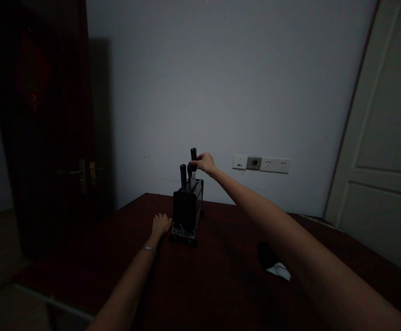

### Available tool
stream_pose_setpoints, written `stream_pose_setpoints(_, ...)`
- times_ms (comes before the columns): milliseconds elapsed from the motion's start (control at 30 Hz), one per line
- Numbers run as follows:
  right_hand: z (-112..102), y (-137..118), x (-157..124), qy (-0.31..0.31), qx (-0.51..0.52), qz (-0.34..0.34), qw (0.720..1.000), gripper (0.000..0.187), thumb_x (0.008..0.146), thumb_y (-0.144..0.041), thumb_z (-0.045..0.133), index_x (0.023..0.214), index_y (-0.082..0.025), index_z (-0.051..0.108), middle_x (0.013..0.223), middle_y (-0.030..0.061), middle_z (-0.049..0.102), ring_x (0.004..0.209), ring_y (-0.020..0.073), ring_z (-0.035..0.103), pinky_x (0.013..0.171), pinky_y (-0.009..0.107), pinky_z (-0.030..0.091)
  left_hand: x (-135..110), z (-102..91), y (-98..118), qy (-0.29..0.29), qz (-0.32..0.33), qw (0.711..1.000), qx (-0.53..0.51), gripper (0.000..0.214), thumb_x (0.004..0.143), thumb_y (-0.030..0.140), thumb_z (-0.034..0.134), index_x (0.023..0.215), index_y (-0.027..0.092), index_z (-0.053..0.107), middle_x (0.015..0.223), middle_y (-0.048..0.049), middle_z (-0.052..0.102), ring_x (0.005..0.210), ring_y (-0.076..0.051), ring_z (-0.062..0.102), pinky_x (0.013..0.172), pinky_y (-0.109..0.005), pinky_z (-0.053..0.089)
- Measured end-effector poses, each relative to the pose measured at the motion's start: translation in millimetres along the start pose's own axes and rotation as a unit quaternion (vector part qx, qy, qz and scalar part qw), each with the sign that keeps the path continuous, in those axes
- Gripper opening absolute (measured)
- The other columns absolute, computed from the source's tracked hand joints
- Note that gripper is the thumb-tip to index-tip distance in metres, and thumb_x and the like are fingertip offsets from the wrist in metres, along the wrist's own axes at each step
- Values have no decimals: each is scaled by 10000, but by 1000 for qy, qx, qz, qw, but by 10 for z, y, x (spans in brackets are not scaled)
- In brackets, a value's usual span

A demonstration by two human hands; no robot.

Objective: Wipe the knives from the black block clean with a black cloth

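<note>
A black knife block (187, 209) stands near the far edge of a dark red-brown table (221, 276), with black knife handles (184, 174) sticking up from its top. My right hand (203, 162) reaches out over the block, its fingers closed round the tallest handle (193, 154). My left hand (161, 224) rests on the table, fingers curled, just to the left of the block's base and touching or nearly touching it. A bracelet sits on my left wrist.
A white cloth or paper (279, 270) lies on the table under my right forearm. A row of wall sockets (260, 163) sits behind the block. A dark wooden door (48, 138) is at left, a pale door (386, 138) at right.
</note>
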State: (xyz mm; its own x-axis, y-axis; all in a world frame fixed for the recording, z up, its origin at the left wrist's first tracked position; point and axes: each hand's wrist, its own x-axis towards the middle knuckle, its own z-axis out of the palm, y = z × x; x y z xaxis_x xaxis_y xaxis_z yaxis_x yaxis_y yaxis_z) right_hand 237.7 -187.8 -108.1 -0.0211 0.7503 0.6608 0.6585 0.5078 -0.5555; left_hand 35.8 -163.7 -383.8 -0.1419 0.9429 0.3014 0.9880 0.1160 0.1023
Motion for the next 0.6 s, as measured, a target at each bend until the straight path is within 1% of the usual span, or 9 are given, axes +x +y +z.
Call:
stream_pose_setpoints(167, -148, -179, 154, 10, 20, -16, 1000, 228, 648, -299, 697, 747, -95, 670, 692, 71, 677, 678, 166, 638, 641, 256, 493, -19, -51, 11, -4, 1, 1000, -4, 439, 872, 328, 286, 1093, 53, 547, 1171, -218, 507, 1104, -312, 449, 892, -393, 324)
stream_pose_setpoints(400, -364, -440, 385, 26, 56, -39, 997, 232, 621, -260, 727, 725, -75, 633, 747, 100, 655, 751, 204, 637, 691, 331, 530, -22, -82, 20, -8, -3, 1000, -8, 431, 868, 322, 292, 1089, 58, 551, 1175, -214, 506, 1100, -309, 455, 889, -395, 333)
stream_pose_setpoints(500, -504, -565, 449, 32, 89, -52, 994, 234, 628, -244, 724, 727, -66, 608, 753, 106, 642, 754, 212, 636, 699, 367, 539, -20, -81, 17, -10, -4, 1000, -10, 438, 865, 337, 293, 1092, 66, 551, 1179, -201, 510, 1101, -310, 452, 883, -392, 341)
stream_pose_setpoints(600, -692, -675, 491, 37, 122, -51, 990, 216, 647, -203, 711, 727, -48, 584, 704, 93, 623, 713, 211, 640, 674, 397, 549, -17, -74, 13, -11, -4, 1000, -13, 447, 861, 348, 293, 1097, 67, 548, 1187, -199, 507, 1108, -314, 445, 887, -396, 337)
